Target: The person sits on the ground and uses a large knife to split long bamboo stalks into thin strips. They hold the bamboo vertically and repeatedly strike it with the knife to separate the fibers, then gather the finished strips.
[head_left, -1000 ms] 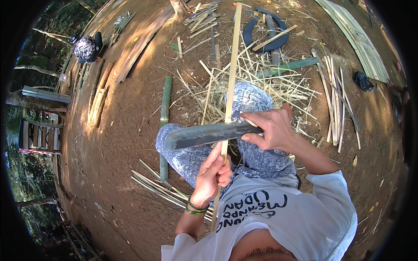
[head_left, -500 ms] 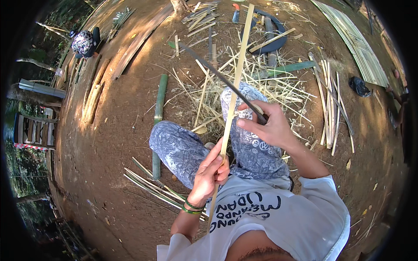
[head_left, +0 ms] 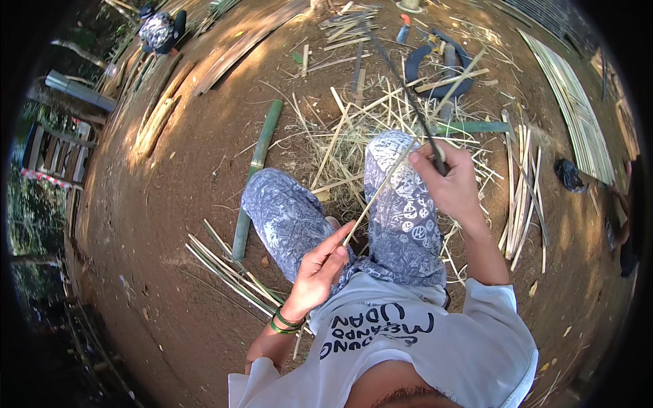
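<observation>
My left hand (head_left: pixel 320 268), with green bands at the wrist, grips the lower end of a long, pale bamboo strip (head_left: pixel 381 191). The strip slants up and right across my right thigh, its narrow edge turned toward the view. My right hand (head_left: pixel 450 185) is closed round the handle of a long dark-bladed knife (head_left: pixel 413 100), which points up and slightly left. Strip and knife cross close to my right thumb; whether the blade touches the strip I cannot tell. Beyond my knees (head_left: pixel 392 153) lies a heap of pale bamboo shavings (head_left: pixel 347 146).
A green bamboo pole (head_left: pixel 257 163) lies left of my knees, near cut strips (head_left: pixel 231 272). More strips (head_left: pixel 522 190) and a black plastic bag (head_left: pixel 568 175) are at right. Ahead sit a black ring (head_left: pixel 464 85) and an orange-handled tool (head_left: pixel 403 29). Another person (head_left: pixel 162 32) is far left.
The bamboo strip has turned from its flat face to its edge and leans further right. My right hand has moved right with the knife, whose blade now stands steeper.
</observation>
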A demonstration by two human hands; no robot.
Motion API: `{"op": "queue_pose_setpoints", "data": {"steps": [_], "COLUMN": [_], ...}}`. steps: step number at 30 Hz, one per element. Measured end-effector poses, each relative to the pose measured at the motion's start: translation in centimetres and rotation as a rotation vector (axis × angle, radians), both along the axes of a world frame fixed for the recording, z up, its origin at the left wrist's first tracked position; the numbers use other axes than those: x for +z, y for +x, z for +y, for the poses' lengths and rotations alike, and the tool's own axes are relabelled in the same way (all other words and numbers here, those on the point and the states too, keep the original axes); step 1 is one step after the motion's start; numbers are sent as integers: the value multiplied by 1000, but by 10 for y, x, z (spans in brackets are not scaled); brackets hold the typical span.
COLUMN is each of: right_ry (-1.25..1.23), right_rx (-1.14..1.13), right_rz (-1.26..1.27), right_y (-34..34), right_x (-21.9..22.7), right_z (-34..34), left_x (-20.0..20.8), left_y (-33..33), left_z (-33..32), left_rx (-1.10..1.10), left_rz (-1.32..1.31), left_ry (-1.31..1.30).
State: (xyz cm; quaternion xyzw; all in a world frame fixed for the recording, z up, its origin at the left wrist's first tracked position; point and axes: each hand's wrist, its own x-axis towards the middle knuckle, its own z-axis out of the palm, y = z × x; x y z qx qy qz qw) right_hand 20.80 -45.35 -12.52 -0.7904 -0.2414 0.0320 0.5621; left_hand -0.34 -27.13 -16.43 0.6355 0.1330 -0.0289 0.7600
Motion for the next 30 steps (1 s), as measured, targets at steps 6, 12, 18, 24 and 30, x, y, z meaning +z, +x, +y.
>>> {"op": "queue_pose_setpoints", "data": {"steps": [6, 12, 18, 24, 30], "right_ry": [238, 307, 159, 21, -1], "right_rx": [-487, -482, -358, -377, -429], "right_rz": [43, 168, 256, 265, 248], "right_y": [49, 60, 51, 53, 43], "right_x": [1, -17, -63, -73, -69], "right_z": [-36, -45, -12, -1, 8], "left_x": [-14, -133, -256, -302, -351], "left_y": [-82, -196, -252, -258, -259], "left_z": [44, 87, 70, 140, 198], "left_rx": [466, 1084, 1381, 1376, 1174], "left_rz": [43, 234, 464, 434, 857], "left_ry": [63, 260, 140, 159, 715]}}
